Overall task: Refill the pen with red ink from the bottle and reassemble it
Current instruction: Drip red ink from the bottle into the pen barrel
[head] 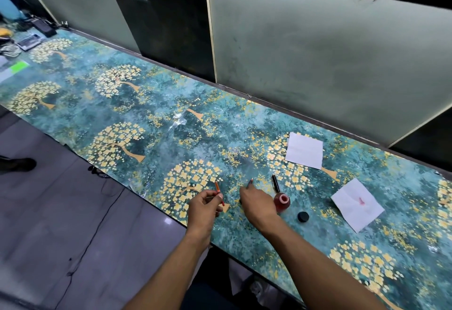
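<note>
The left hand [204, 205] pinches a thin red refill [219, 193] between thumb and fingers; the refill stands nearly upright, tilted a little, its upper end clear above the knuckles and its lower end showing just below the thumb. The right hand [255, 203] is closed on a slim pen part [249, 184], whose tip juts up past the fingertips; which part of the pen it is cannot be told. The two hands are near each other, apart, both over the front edge of the tabletop [146, 114].

Just beside the right hand, on its right, stands the ink bottle [282, 202], round, holding red ink, its mouth uncovered. The wrist partly overlaps the bottle in view; whether they touch cannot be told. Behind the bottle a black pen barrel [275, 183] lies on the tabletop, its near end just at the bottle's neck. The black cap [303, 216] of the bottle lies to the right of the bottle, near it and apart.

Farther right lies a white tissue [357, 204] with a red stain near its middle. A second, clean tissue [304, 150] lies farther back, well apart from the hands.
</note>
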`<state>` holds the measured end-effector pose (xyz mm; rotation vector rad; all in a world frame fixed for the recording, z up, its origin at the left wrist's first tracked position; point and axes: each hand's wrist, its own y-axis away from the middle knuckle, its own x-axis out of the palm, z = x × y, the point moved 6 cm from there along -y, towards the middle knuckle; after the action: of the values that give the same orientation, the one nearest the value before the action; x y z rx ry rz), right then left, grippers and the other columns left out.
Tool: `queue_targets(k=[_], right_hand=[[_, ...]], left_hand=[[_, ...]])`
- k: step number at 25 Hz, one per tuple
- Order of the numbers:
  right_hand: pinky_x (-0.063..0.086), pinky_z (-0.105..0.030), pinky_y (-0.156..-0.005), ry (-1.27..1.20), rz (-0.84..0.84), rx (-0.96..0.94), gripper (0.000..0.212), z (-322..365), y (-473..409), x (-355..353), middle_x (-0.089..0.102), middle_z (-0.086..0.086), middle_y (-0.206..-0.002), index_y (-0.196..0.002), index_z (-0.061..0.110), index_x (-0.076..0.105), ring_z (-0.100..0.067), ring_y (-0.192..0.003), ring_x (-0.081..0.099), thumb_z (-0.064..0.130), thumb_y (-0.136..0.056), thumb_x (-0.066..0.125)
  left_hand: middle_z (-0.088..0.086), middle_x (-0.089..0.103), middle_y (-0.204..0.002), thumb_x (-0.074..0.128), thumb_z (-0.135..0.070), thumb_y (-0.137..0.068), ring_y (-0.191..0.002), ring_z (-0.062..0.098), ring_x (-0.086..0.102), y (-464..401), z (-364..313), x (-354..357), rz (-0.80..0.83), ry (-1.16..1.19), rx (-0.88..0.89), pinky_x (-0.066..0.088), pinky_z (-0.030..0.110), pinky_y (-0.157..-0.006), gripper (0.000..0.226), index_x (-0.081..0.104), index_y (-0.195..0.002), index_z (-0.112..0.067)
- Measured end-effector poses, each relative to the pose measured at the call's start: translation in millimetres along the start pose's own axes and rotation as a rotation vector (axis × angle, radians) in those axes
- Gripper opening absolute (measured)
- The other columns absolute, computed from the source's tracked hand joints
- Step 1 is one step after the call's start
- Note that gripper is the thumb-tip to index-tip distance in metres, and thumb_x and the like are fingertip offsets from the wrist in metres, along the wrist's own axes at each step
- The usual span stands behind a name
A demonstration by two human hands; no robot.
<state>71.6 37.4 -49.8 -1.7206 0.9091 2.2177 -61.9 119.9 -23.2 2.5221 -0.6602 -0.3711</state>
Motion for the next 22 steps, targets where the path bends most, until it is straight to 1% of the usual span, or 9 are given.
queue_targets(k=[3, 5, 7, 9, 11, 15, 17, 19, 22], right_hand=[[0.05, -0.044, -0.06, -0.065, -0.002, -0.034, 0.015, -2.7, 1.3, 0.9, 0.061, -0.019, -0.104, -0.108, 0.004, 0.056, -0.04, -0.084, 0.065, 0.003, -0.093, 0.054], [0.053, -0.043, -0.069, -0.252, -0.02, -0.051, 0.011, -7.8, 5.3, -2.3, 0.065, -0.013, -0.102, -0.102, 0.011, 0.059, -0.035, -0.09, 0.064, 0.015, -0.092, 0.062], [0.052, -0.038, -0.075, -0.496, -0.047, -0.015, 0.012, -18.1, 14.0, -8.4, 0.071, -0.002, -0.101, -0.099, 0.019, 0.065, -0.024, -0.09, 0.065, 0.023, -0.09, 0.07], [0.049, -0.03, -0.071, -0.682, -0.076, 0.029, 0.01, -29.5, 23.7, -15.4, 0.072, 0.006, -0.098, -0.099, 0.021, 0.07, -0.013, -0.079, 0.063, 0.023, -0.09, 0.073], [0.043, -0.021, -0.065, -0.787, -0.112, 0.05, 0.01, -40.1, 30.9, -22.7, 0.07, 0.012, -0.094, -0.099, 0.023, 0.071, -0.005, -0.069, 0.059, 0.023, -0.09, 0.075], [0.038, -0.012, -0.059, -0.822, -0.185, 0.059, 0.01, -57.6, 39.6, -37.8, 0.067, 0.017, -0.087, -0.092, 0.029, 0.07, 0.0, -0.064, 0.057, 0.023, -0.088, 0.076], [0.038, -0.012, -0.06, -0.808, -0.197, 0.053, 0.009, -63.8, 43.1, -41.1, 0.066, 0.017, -0.088, -0.093, 0.027, 0.071, 0.0, -0.065, 0.056, 0.023, -0.088, 0.077], [0.039, -0.017, -0.06, -0.782, -0.209, 0.047, 0.008, -68.7, 46.7, -43.3, 0.068, 0.016, -0.088, -0.094, 0.027, 0.072, -0.002, -0.063, 0.056, 0.024, -0.088, 0.076], [0.039, -0.018, -0.062, -0.762, -0.219, 0.037, 0.008, -71.9, 48.3, -46.0, 0.071, 0.013, -0.091, -0.097, 0.027, 0.073, -0.002, -0.062, 0.055, 0.024, -0.089, 0.076]], left_hand=[[0.007, 0.069, -0.074, 0.067, -0.013, -0.092, -0.065, 0.017, 0.063, -0.8, -1.8, 4.0, 0.029, -0.015, 0.004, 0.048, 0.034, -0.068, 0.008, 0.069, -0.094, -0.006], [0.006, 0.071, -0.077, 0.067, -0.012, -0.092, -0.067, 0.016, 0.065, -1.5, -6.6, 6.4, 0.021, 0.004, 0.018, 0.047, 0.034, -0.067, 0.007, 0.068, -0.093, -0.005], [0.005, 0.072, -0.078, 0.067, -0.012, -0.092, -0.068, 0.017, 0.067, -3.2, -13.8, 10.5, 0.012, 0.023, 0.042, 0.048, 0.033, -0.067, 0.005, 0.067, -0.092, -0.007], [0.006, 0.073, -0.08, 0.068, -0.011, -0.092, -0.068, 0.016, 0.067, -3.9, -21.8, 18.6, 0.023, 0.04, 0.063, 0.051, 0.034, -0.068, 0.003, 0.067, -0.091, -0.008], [0.007, 0.074, -0.082, 0.069, -0.011, -0.091, -0.068, 0.015, 0.068, -3.5, -29.0, 29.8, 0.052, 0.022, 0.092, 0.052, 0.032, -0.067, 0.003, 0.068, -0.09, -0.009], [0.009, 0.074, -0.08, 0.07, -0.009, -0.09, -0.068, 0.011, 0.069, 5.8, -41.2, 55.1, 0.12, -0.043, 0.169, 0.05, 0.014, -0.058, 0.005, 0.069, -0.092, -0.004], [0.011, 0.074, -0.078, 0.07, -0.008, -0.09, -0.068, 0.011, 0.069, 7.6, -43.5, 61.8, 0.126, -0.054, 0.188, 0.051, 0.017, -0.062, 0.003, 0.07, -0.091, -0.005], [0.012, 0.075, -0.078, 0.071, -0.009, -0.089, -0.073, 0.015, 0.071, 8.9, -43.7, 66.5, 0.14, -0.063, 0.2, 0.052, 0.023, -0.068, 0.001, 0.071, -0.09, -0.008], [0.012, 0.075, -0.079, 0.072, -0.01, -0.088, -0.079, 0.021, 0.073, 10.0, -41.1, 72.3, 0.19, -0.079, 0.218, 0.055, 0.028, -0.074, 0.0, 0.072, -0.087, -0.01]])
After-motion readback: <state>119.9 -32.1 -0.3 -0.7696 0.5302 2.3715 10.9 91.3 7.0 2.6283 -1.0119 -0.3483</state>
